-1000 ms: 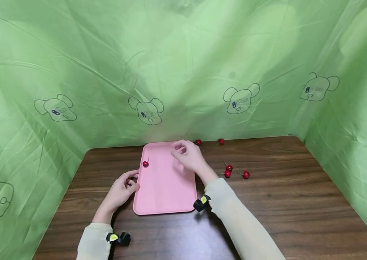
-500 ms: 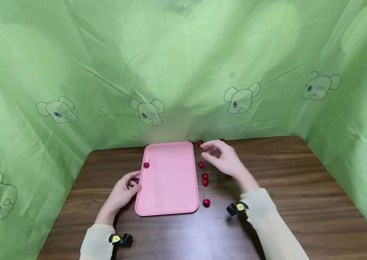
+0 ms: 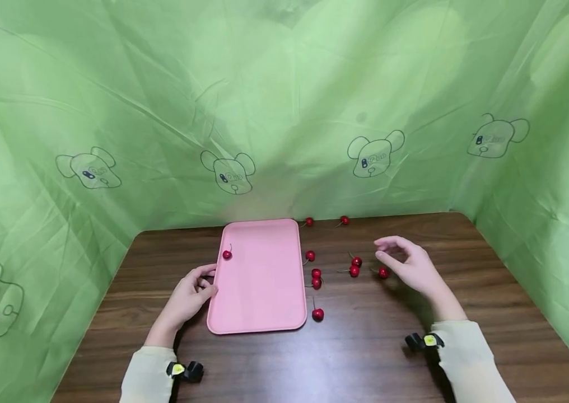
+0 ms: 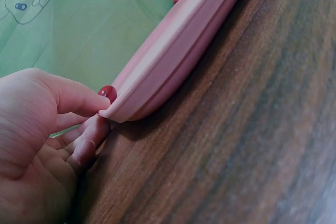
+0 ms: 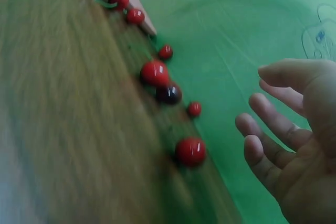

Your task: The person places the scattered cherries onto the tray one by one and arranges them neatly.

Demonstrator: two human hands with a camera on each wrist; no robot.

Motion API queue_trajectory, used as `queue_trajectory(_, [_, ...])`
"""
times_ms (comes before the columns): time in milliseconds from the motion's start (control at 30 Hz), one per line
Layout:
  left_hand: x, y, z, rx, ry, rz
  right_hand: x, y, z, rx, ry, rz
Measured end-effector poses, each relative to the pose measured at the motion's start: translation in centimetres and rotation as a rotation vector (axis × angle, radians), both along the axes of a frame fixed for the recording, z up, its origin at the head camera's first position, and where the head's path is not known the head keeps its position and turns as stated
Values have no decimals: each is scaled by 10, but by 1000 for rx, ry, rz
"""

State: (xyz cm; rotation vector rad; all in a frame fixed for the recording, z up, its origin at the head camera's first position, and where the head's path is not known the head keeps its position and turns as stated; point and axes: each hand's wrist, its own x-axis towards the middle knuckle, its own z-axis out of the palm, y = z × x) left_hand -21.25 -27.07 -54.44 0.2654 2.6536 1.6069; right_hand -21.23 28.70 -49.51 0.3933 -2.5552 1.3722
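A pink rectangular tray (image 3: 259, 291) lies flat on the wooden table, with one red cherry (image 3: 227, 254) near its left edge. My left hand (image 3: 189, 296) pinches the tray's left rim, thumb on top and fingers below, as the left wrist view shows. Off to the right, my right hand (image 3: 407, 266) hovers over the table with fingers loosely bent and nothing in them. Closest to it is a single stemmed cherry (image 3: 383, 273). Just left of that, two cherries (image 3: 355, 267) sit together. In the right wrist view, the right hand (image 5: 294, 135) is apart from all the cherries.
Several cherries (image 3: 317, 282) line the tray's right side, the nearest cherry (image 3: 317, 314) by its front corner. Two more, including a far cherry (image 3: 344, 220), lie at the table's back edge. Green printed cloth (image 3: 284, 112) hangs behind and around the table (image 3: 466, 291).
My right hand has swept from over the tray to the right, past the loose cherries, uncovering those beside the tray. My left hand keeps its place at the rim.
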Motion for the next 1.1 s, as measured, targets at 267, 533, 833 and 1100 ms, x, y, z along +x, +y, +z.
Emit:
queue_trajectory(267, [-2,-2,1,0,-21,-4,9,29,-18,36,-101,87])
queue_trajectory(533, [-1,-2,0,1,-18,-2,12,42,-33,-56,-190,112])
queue_trajectory(833, [-3,-1,-1,-1,-9,-6,12,43,-40,-77,-172,135])
queue_trajectory(1100, [-2,-1,-2,-15,-18,8,9,38,-47,-40,-118,140])
